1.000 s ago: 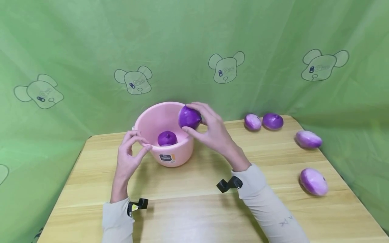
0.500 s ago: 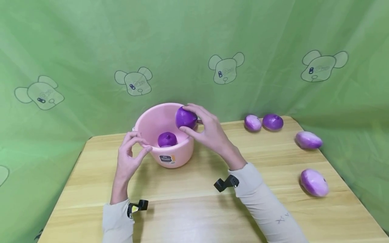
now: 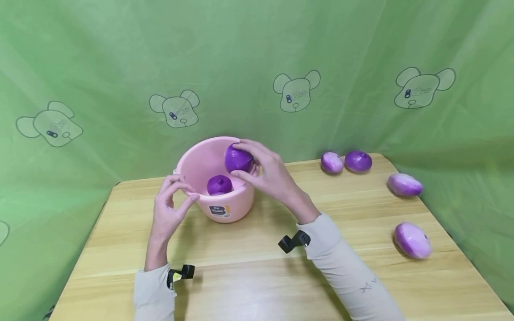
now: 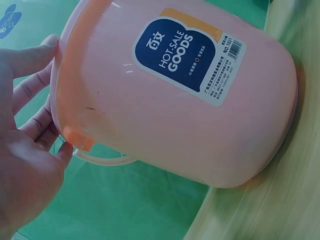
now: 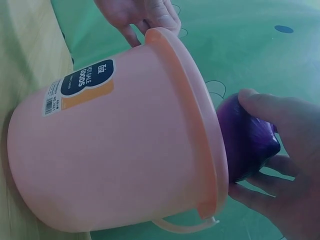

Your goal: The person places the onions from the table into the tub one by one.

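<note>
A pink bucket (image 3: 234,207) stands on the table, its label facing me. At the bucket's near left rim, my left hand (image 3: 168,211) pinches the edge between thumb and fingers; the left wrist view shows this hand (image 4: 30,185) against the rim too. Over the right part of the mouth, my right hand (image 3: 273,176) grips a purple onion (image 3: 238,159), its tip toward the palm. In the right wrist view this onion (image 5: 245,137) sits partly behind the rim. Inside the bucket lies another purple onion (image 3: 219,184), with a paler one partly hidden beneath it.
Two onions, one paler (image 3: 332,162) and one dark (image 3: 358,161), lie at the table's back right. Two pale purple onions (image 3: 404,184) rest along the right side, the nearer onion (image 3: 412,240) farther forward. A green curtain (image 3: 241,58) hangs behind the wooden table (image 3: 241,276).
My right hand has carried its onion left and slightly down, farther over the bucket's mouth. The left hand stays at the rim.
</note>
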